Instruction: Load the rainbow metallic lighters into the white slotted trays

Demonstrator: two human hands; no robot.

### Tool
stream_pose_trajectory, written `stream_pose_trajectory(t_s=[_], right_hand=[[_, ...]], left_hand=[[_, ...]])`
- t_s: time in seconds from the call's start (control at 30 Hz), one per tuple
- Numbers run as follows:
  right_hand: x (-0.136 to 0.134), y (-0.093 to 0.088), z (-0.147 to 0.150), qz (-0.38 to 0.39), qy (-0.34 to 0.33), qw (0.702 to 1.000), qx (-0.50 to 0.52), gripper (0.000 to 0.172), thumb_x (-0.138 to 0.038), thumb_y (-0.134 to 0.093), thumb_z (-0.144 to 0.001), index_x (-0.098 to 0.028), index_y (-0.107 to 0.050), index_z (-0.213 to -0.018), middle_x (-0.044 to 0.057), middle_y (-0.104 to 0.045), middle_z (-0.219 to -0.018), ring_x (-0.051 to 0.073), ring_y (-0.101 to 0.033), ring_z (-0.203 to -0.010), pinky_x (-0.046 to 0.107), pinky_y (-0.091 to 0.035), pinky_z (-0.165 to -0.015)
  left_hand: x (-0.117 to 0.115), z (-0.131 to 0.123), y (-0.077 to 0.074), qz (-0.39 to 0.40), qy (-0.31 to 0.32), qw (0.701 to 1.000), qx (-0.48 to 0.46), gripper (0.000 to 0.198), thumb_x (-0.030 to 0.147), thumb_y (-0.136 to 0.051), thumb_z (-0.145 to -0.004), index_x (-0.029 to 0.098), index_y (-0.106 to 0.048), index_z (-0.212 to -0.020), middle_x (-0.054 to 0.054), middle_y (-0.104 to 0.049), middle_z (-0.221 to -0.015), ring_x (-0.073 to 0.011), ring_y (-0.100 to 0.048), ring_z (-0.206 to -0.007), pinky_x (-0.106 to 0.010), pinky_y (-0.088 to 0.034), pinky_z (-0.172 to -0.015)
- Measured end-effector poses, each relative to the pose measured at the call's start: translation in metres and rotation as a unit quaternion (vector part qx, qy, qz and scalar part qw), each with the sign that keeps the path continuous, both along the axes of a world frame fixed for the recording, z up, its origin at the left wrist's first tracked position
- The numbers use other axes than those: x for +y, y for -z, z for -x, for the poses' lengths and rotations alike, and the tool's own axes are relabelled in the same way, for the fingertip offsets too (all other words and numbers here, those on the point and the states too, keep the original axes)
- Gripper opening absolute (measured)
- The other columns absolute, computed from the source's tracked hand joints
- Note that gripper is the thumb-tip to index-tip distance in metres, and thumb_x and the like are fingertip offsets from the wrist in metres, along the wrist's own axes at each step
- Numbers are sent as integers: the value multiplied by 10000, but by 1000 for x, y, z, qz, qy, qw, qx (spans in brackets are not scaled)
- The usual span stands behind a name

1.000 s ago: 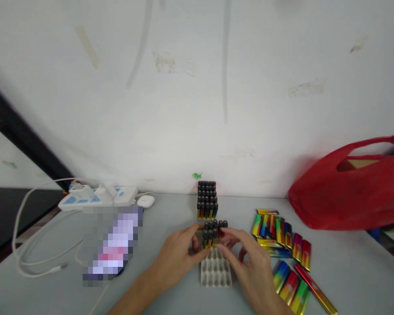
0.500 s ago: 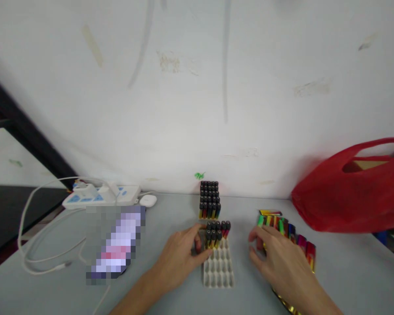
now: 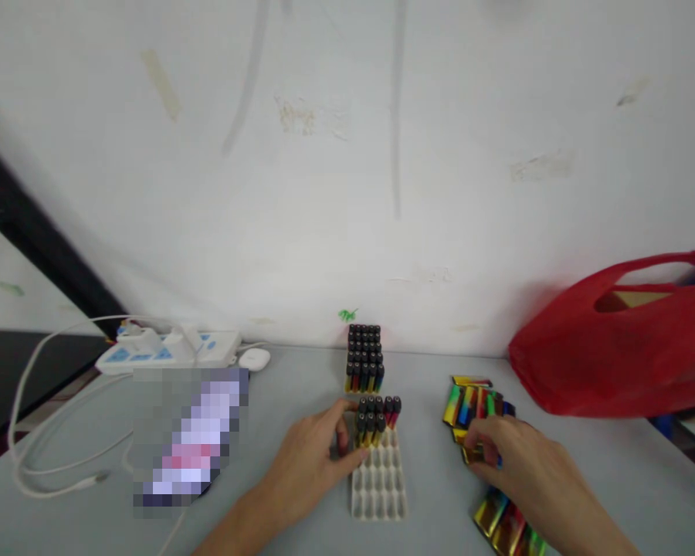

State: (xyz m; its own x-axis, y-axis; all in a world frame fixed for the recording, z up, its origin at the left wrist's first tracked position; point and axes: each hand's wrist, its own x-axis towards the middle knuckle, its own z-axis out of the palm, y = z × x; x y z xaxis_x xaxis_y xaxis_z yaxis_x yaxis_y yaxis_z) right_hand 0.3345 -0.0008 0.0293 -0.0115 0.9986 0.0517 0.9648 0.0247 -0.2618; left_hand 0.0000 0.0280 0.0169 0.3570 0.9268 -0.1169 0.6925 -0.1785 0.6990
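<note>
A pale tray (image 3: pixel 380 494) with rows of small hollows stands in front of me, several black-topped batteries (image 3: pixel 376 413) upright in its far rows. My left hand (image 3: pixel 316 455) grips the tray's left side, thumb and fingers around the far corner beside the batteries. Behind it, close to the wall, a full block of upright batteries (image 3: pixel 364 355) stands. On the right, my right hand (image 3: pixel 518 463) reaches over a pile of shiny multicoloured batteries (image 3: pixel 469 401), fingers curled down with the tips close together. Whatever is between those fingertips is too small to make out.
A phone (image 3: pixel 200 440), partly pixelated, lies at left. Behind it are a white power strip (image 3: pixel 167 355), looping white cables and a small white case (image 3: pixel 255 359). A red bag (image 3: pixel 602 347) sits at right against the wall. More shiny batteries (image 3: pixel 506 525) lie near the front right.
My right hand has moved right over the pile, its fingers drawn closer together, uncovering batteries beneath. My left hand stays at the tray. The view has shifted slightly.
</note>
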Motion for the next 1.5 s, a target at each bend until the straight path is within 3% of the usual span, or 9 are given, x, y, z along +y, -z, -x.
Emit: stream_pose_trajectory(t_s=[0.23,0.47,0.6,0.73,0.9,1.07,1.27,1.37,1.5], right_hand=[[2,8,20,89,-51,992,70,185,-104,-765,-854,-250,-790,-964,26,-767,-885,256,-748,-864,315,-428,-716],[-3,10,61,38,-102,985,130,63,-254,-690,-1016,-240,-655,-966,54,-739,-952,269,-717,-847,353,-442,-763],[-5,9,72,-10,-60,962,267,247,-479,-614,-1084,-259,-578,-978,-1,-662,-801,230,-639,-717,334,-425,-688],[3,18,76,-25,13,890,456,412,-651,-658,-1029,-252,-567,-983,-15,-633,-764,194,-588,-668,292,-422,-588],[12,20,72,104,98,726,672,742,-719,-945,-740,-155,-706,-1158,17,-722,-715,156,-601,-574,234,-437,-486],[7,4,69,191,119,585,779,545,-467,-1064,-720,-112,-842,-1069,64,-795,-855,97,-642,-642,182,-531,-580],[0,-2,76,194,41,575,794,479,-369,-1009,-821,-132,-833,-1198,106,-828,-1000,183,-756,-875,265,-611,-813],[-2,1,81,138,23,608,781,308,-330,-941,-868,-160,-809,-1089,41,-767,-826,162,-698,-749,255,-571,-734],[-3,5,84,154,46,566,808,184,-291,-857,-850,-211,-708,-922,-58,-555,-627,105,-462,-504,217,-362,-477]], left_hand=[[0,1,3,-9,0,1000,-10,377,383,-773,-952,230,-681,-1284,23,-753,-913,-223,-707,-818,-309,-410,-747],[0,0,1,-6,0,1000,-5,401,387,-761,-959,228,-669,-1315,20,-747,-914,-233,-709,-838,-315,-419,-753],[0,1,4,-8,1,1000,-9,437,397,-765,-960,229,-655,-1348,27,-744,-910,-230,-708,-834,-312,-425,-751],[1,2,9,-18,-4,1000,-10,457,403,-775,-954,242,-656,-1364,29,-740,-918,-220,-701,-814,-304,-427,-742],[3,3,12,-22,6,1000,-6,450,415,-759,-977,234,-652,-1375,29,-738,-920,-215,-694,-807,-303,-421,-746],[2,3,12,-27,3,1000,-7,450,387,-772,-965,241,-653,-1374,32,-743,-920,-215,-693,-809,-300,-411,-734],[0,2,7,-13,4,1000,-4,473,424,-753,-973,238,-641,-1394,22,-743,-925,-221,-699,-805,-306,-421,-741],[0,2,7,-13,2,1000,-4,487,418,-751,-965,244,-638,-1405,16,-741,-946,-228,-706,-840,-308,-427,-753],[1,2,9,-10,-1,1000,0,477,420,-742,-960,242,-648,-1391,10,-750,-955,-227,-706,-839,-308,-426,-751]])
